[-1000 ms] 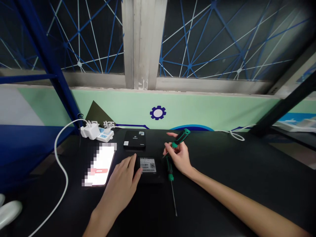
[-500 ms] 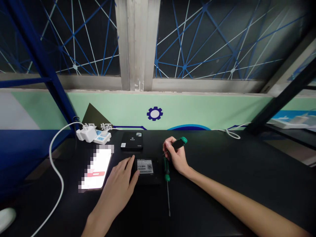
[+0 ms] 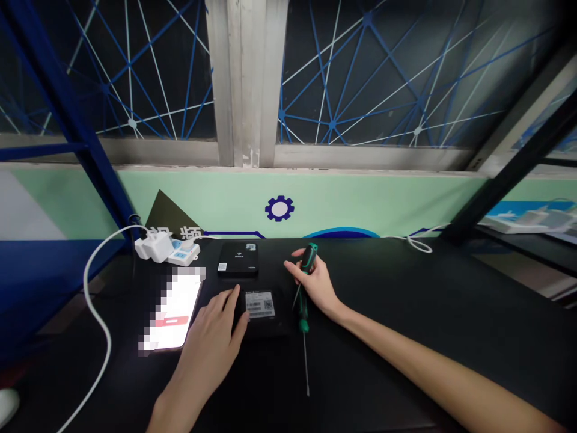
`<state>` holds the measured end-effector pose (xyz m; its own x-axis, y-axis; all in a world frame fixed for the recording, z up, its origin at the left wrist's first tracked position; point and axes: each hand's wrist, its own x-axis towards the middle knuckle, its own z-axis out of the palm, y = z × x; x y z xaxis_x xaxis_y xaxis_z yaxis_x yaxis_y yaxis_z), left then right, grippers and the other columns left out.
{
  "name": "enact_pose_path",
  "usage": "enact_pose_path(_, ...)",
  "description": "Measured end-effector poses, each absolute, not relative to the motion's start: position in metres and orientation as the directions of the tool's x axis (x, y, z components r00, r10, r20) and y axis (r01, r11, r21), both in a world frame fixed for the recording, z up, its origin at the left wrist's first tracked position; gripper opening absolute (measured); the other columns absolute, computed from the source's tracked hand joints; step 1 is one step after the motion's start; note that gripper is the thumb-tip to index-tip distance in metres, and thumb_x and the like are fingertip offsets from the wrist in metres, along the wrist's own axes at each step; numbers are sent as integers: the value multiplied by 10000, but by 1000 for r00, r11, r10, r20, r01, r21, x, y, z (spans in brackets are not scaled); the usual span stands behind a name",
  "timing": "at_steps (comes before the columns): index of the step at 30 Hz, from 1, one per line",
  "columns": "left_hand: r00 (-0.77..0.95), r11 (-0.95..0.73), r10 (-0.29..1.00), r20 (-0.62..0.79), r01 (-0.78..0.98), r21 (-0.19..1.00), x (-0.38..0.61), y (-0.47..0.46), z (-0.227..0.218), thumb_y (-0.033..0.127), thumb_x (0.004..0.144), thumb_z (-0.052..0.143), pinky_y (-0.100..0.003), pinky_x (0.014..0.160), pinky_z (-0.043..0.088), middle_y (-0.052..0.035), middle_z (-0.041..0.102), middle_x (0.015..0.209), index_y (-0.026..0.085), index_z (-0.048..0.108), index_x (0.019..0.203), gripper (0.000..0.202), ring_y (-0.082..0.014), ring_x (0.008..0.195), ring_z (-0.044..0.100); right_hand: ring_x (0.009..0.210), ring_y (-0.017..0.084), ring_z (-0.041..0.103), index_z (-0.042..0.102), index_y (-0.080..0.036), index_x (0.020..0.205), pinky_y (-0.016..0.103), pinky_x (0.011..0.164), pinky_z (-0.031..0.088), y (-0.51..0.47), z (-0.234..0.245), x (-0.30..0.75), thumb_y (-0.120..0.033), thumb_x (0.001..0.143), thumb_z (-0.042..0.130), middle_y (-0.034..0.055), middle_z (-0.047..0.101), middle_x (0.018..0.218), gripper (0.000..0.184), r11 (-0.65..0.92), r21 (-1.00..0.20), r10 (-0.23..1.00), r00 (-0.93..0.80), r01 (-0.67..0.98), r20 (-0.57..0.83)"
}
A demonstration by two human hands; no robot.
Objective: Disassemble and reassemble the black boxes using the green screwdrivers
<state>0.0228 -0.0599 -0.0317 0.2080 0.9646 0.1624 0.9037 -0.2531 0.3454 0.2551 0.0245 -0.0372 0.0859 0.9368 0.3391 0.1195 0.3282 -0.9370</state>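
Observation:
A black set-top box (image 3: 265, 329) with a white printed label (image 3: 259, 305) lies flat on the black table. My left hand (image 3: 217, 325) rests over its left side, fingers stretched out and thumb spread toward the label. To the right of the box, my right hand (image 3: 318, 285) grips a screwdriver with a black and green handle (image 3: 309, 257). Its handle points up and away, and its thin shaft slants down toward the box. Below that hand lies a second green and black screwdriver (image 3: 303, 323), its blade toward me. The right hand's lower fingers are partly hidden.
Behind the box sits another black box (image 3: 238, 258) with small stickers. A lit phone (image 3: 175, 313) lies to the left, near a white power strip (image 3: 184, 252) with a plugged-in adapter (image 3: 155, 246) and a white cable (image 3: 104, 325). A white rounded object (image 3: 6, 406) shows at lower left.
The screwdriver in my right hand has swung from leaning right to more upright, and the fingers have shifted around it. My left hand stays on the labelled box. The view has moved slightly.

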Motion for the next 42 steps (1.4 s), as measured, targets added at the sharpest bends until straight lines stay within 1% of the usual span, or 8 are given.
enact_pose_path(3, 202, -253, 964, 175, 903, 348, 22, -60, -33, 480, 1023, 286, -481, 980, 484, -142, 572, 1398, 172, 419, 1488, 573, -321, 1246, 564, 471, 127, 493, 483, -215, 1235, 244, 488, 406, 23, -39, 255, -503, 769, 760, -97, 508, 561, 614, 308, -944, 944, 90, 116, 318)
enact_pose_path(7, 207, -263, 960, 187, 896, 358, 23, -60, -33, 478, 1026, 286, -480, 984, 482, -146, 567, 1404, 170, 413, 1490, 571, -318, 1252, 561, 522, 146, 526, 432, -218, 1334, 256, 524, 434, 22, -38, 254, -490, 819, 708, -77, 544, 580, 645, 325, -934, 936, 92, 151, 340)
enact_pose_path(11, 204, -265, 958, 202, 897, 352, 23, -60, -34, 464, 1026, 295, -475, 982, 479, -150, 580, 1387, 173, 422, 1482, 556, -312, 1241, 566, 579, 141, 479, 566, -220, 1126, 259, 528, 404, 27, -41, 255, -493, 825, 681, -48, 488, 670, 421, 380, -898, 910, 85, 222, 406)
enact_pose_path(13, 208, -270, 956, 207, 898, 346, 24, -60, -35, 452, 1025, 301, -469, 992, 471, -148, 581, 1384, 175, 431, 1475, 544, -306, 1244, 563, 562, 135, 427, 586, -219, 1064, 260, 511, 368, 29, -44, 255, -495, 821, 681, -56, 432, 661, 380, 379, -888, 914, 48, 260, 403)
enact_pose_path(18, 207, -269, 956, 207, 900, 343, 23, -59, -36, 462, 1028, 286, -476, 1002, 468, -148, 572, 1394, 174, 425, 1479, 553, -312, 1267, 551, 532, 133, 408, 505, -233, 1033, 261, 531, 345, 27, -46, 255, -475, 820, 690, -95, 416, 590, 372, 342, -864, 931, -13, 369, 364)
enact_pose_path(27, 220, -288, 950, 221, 890, 354, 23, -59, -36, 463, 1036, 270, -473, 1020, 462, -148, 559, 1418, 175, 406, 1489, 553, -298, 1289, 538, 571, 160, 483, 491, -245, 862, 277, 570, 363, 22, -43, 255, -430, 875, 588, -53, 494, 641, 210, 305, -654, 927, -59, 692, 370)
enact_pose_path(34, 225, -287, 951, 213, 898, 334, 24, -59, -35, 456, 1034, 249, -502, 1013, 468, -154, 560, 1410, 153, 410, 1486, 567, -321, 1287, 537, 615, 165, 524, 530, -234, 795, 268, 577, 360, 22, -41, 257, -366, 886, 566, -20, 568, 682, 165, 324, -618, 934, -136, 717, 332)
enact_pose_path(42, 224, -278, 956, 189, 897, 344, 25, -60, -34, 452, 1036, 252, -490, 1034, 457, -147, 543, 1434, 151, 400, 1497, 570, -306, 1300, 523, 588, 157, 513, 519, -221, 646, 275, 576, 368, 23, -40, 259, -321, 899, 549, -4, 587, 644, 274, 398, -661, 916, -229, 637, 331)
